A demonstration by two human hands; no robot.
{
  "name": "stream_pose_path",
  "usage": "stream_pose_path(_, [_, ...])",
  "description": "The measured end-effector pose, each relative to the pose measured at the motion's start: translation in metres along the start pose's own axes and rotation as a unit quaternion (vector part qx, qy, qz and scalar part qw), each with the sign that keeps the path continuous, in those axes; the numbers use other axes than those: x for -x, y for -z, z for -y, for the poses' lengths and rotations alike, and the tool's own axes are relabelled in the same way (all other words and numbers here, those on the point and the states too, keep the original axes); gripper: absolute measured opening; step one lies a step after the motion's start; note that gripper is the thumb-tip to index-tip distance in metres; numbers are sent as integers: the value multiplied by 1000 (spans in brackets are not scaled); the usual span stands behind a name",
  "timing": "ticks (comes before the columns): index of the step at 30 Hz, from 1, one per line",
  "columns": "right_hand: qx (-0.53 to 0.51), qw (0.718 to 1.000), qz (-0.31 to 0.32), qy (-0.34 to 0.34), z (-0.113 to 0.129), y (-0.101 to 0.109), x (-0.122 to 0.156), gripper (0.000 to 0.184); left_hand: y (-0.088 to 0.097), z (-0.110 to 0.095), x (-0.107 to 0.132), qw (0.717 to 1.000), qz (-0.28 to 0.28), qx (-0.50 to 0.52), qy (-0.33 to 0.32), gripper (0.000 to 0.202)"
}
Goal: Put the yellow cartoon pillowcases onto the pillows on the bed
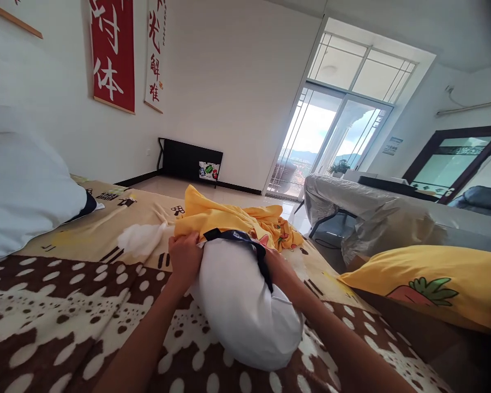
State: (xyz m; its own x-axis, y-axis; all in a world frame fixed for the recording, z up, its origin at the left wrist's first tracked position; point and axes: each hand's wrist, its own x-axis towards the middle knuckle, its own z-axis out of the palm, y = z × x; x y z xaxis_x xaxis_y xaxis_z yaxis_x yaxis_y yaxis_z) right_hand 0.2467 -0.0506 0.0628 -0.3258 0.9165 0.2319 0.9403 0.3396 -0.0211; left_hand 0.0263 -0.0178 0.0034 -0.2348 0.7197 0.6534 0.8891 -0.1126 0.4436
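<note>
A white pillow (245, 305) with a dark-trimmed end (233, 236) lies on the bed in front of me, its trimmed end pointing away. The yellow pillowcase (225, 215), printed with carrots, is bunched against that end. My left hand (186, 256) is closed on the pillowcase's edge beside the pillow's left corner. At the right corner, my right hand (276, 267) grips the pillow by its dark trim; its fingertips are hidden behind the fabric. How far the pillow reaches into the case cannot be seen.
A brown and cream patterned blanket (98, 305) covers the bed. Another white pillow (24, 185) lies at the left. On the right rests a yellow carrot-print pillow (437, 284) on a brown surface. Beyond stand a plastic-covered table (376, 210) and a black folded panel (184, 161) by the wall.
</note>
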Motion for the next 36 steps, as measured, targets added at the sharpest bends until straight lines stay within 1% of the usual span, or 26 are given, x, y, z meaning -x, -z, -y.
stream_pose_path(1, [-10,1000,13,-12,-3,10,5,23,1,-2,0,1000,1,0,0,13])
stream_pose_path(2, [-15,999,17,-29,-4,20,11,22,2,-4,1,1000,1,3,0,13])
stream_pose_path(3, [-14,999,4,-47,-4,30,17,26,4,-6,1,1000,2,5,-1,11])
stream_pose_path(4, [-11,998,-24,-63,-3,39,24,31,5,-9,1,1000,2,8,-1,11])
stream_pose_path(5, [-10,995,-65,-71,1,45,31,34,7,-11,2,1000,2,11,-2,10])
stream_pose_path(7, [-4,986,-163,-47,13,52,48,37,9,-16,4,1000,6,14,-9,10])
stream_pose_path(9, [27,972,-234,11,30,50,67,42,10,-20,6,1000,10,17,-19,12])
stream_pose_path(11, [85,954,-280,65,46,44,87,55,9,-22,8,999,14,20,-32,13])
stream_pose_path(13, [142,936,-308,88,58,38,105,69,9,-23,10,999,15,21,-39,14])
stream_pose_path(15, [174,924,-324,104,64,30,119,77,8,-24,11,999,16,21,-43,13])
stream_pose_path(17, [180,927,-307,120,68,20,122,81,9,-26,12,999,15,22,-45,14])
stream_pose_path(19, [167,944,-262,111,69,8,114,83,10,-29,13,998,15,43,-45,14])
stream_pose_path(22, [125,977,-158,70,68,-8,84,86,13,-31,11,990,33,134,-11,15])
stream_pose_path(24, [95,987,-95,85,64,-12,63,82,14,-30,9,976,41,213,24,19])
stream_pose_path(26, [80,987,-55,128,59,-11,46,76,12,-28,7,962,36,266,43,21])
stream_pose_path(29, [84,982,-17,169,55,-3,32,71,10,-26,6,955,11,293,55,23])
stream_pose_path(33, [97,968,32,227,58,7,23,64,8,-29,10,944,-53,314,83,25])
stream_pose_path(36, [117,959,57,253,62,11,15,59,7,-33,14,933,-96,332,101,26])
